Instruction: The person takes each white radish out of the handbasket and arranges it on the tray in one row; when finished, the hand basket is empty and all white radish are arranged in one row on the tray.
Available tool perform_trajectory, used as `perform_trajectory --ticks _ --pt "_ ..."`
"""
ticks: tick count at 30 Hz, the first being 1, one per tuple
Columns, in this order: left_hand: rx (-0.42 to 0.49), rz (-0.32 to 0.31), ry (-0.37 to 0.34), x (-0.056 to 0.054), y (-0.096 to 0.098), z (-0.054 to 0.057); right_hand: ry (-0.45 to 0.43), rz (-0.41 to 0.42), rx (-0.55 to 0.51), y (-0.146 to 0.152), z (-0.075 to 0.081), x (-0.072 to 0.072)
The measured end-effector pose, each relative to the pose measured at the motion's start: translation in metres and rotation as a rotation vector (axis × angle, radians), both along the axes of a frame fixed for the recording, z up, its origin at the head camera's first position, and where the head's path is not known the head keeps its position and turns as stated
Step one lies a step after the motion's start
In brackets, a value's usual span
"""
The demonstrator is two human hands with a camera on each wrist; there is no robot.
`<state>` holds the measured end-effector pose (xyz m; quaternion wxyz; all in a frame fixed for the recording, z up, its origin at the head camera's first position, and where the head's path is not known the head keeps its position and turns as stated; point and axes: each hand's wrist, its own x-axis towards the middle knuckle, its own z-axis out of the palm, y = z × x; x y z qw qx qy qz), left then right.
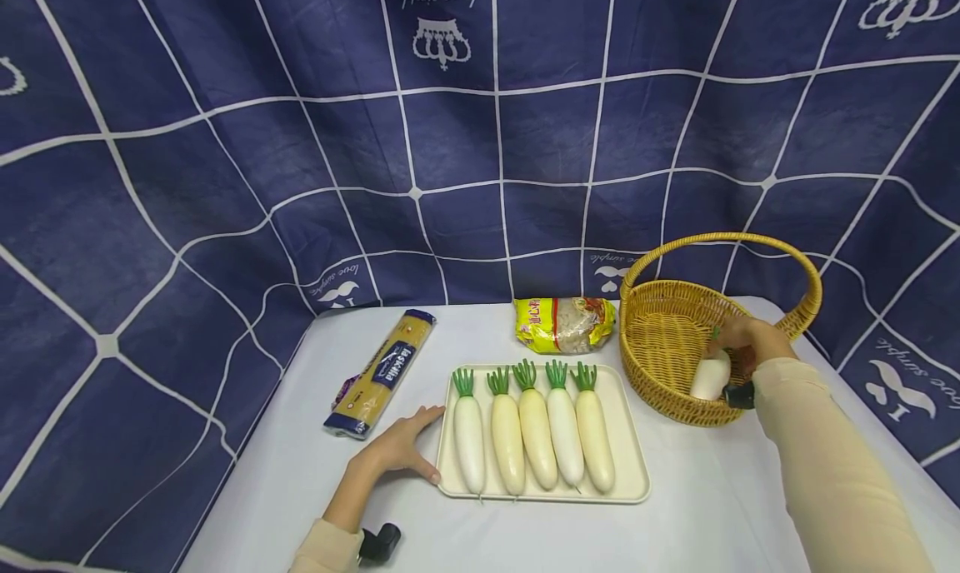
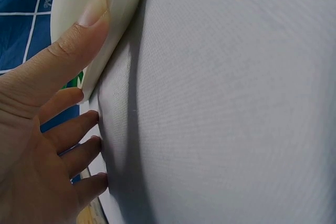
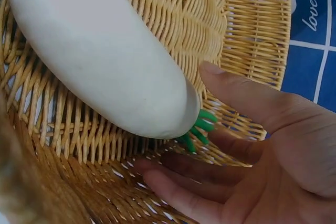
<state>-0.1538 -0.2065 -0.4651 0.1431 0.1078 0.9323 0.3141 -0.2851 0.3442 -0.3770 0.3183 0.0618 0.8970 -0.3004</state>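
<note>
My left hand is at the left edge of a cream tray. In the left wrist view its thumb touches the tray rim, and the other fingers are spread loosely. Several white and cream radishes with green tops lie side by side on the tray. My right hand reaches into a wicker basket. There, a thick white radish lies on the weave, its green top between my parted thumb and fingers. No grip on it shows.
A yellow bag of food lies behind the tray. To the left is a long pasta packet, with a purple wrapper partly under it. The basket's tall handle arches over it. A blue checked cloth hangs behind the white table.
</note>
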Motion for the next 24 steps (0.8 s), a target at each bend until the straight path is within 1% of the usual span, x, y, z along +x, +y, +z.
perform_trajectory --ticks 7,10,15,16,17,22,23,24 --pt "-0.003 0.005 -0.005 0.000 0.000 -0.001 -0.022 -0.037 0.051 -0.003 0.002 0.002" --pt "-0.003 0.006 -0.005 0.000 0.000 -0.001 -0.047 -0.060 0.010 -0.006 0.003 0.005" --pt "-0.003 0.006 -0.002 0.000 0.000 -0.001 -0.057 -0.082 -0.029 -0.011 0.003 0.010" --pt "-0.003 0.006 -0.001 0.000 -0.001 -0.001 -0.058 -0.096 -0.037 -0.012 0.003 0.011" --pt "-0.002 0.006 -0.001 0.000 -0.001 -0.001 -0.058 -0.133 -0.040 -0.013 0.003 0.011" --pt "0.000 0.003 0.000 0.000 0.000 0.000 -0.048 -0.207 -0.056 -0.015 0.001 0.012" --pt "-0.002 0.002 0.000 0.000 0.000 0.000 -0.044 -0.216 -0.046 -0.015 0.001 0.012" --pt "-0.004 0.002 -0.001 0.000 0.000 0.000 -0.040 -0.208 -0.037 -0.015 0.001 0.012"
